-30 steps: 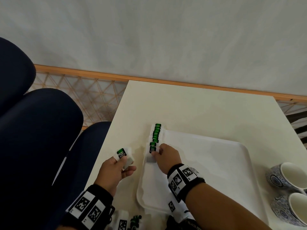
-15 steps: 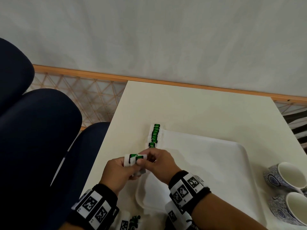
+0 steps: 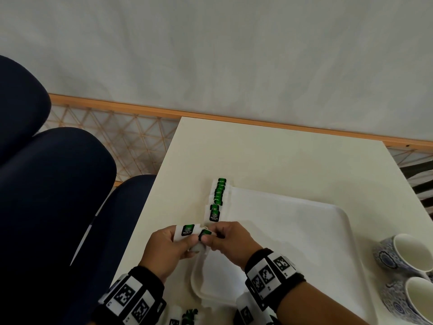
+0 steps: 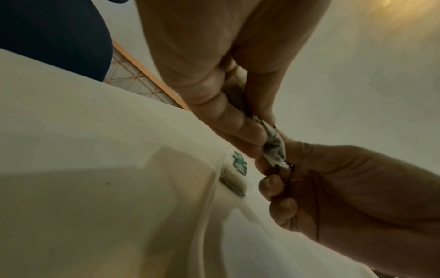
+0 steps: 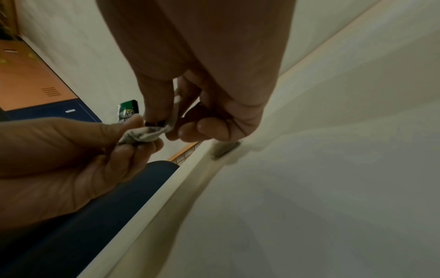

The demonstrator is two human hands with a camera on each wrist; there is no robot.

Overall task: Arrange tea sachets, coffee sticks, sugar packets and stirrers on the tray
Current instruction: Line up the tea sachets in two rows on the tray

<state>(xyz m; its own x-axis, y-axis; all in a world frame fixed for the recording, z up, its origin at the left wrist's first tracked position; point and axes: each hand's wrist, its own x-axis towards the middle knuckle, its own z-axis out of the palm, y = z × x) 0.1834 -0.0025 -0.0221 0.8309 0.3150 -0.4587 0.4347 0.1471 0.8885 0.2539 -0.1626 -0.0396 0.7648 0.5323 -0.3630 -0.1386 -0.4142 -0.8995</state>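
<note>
Both hands met just over the near left corner of the white tray [image 3: 304,242]. The left hand [image 3: 164,249] gripped a small bunch of tea sachets [image 3: 188,232], its thumb and curled fingers closed round the crumpled white paper, one green label facing up. The right hand [image 3: 230,240] pinched one sachet [image 3: 204,233] of that bunch between thumb and forefinger (the wrist views showed its other fingers curled under, holding nothing else). In the right wrist view the pinched paper [image 5: 147,134] bridged the two hands, with a green tag [image 5: 128,111] standing up behind the left thumb.

Beyond the hands, a row of tea sachets [image 3: 219,195] lay overlapping along the tray's left edge, green labels up, running away toward the far left corner; the nearest one [image 3: 215,214] sat just in front of the knuckles. The rest of the tray floor was bare white.

The tray rested on a cream table [image 3: 269,156]. Two blue-patterned cups [image 3: 403,273] stood just beside the tray's right edge. More green-labelled sachets [image 3: 187,316] lay on the table near the person's wrists, partly hidden. Dark blue chairs [image 3: 58,195] stood to the left of the table.
</note>
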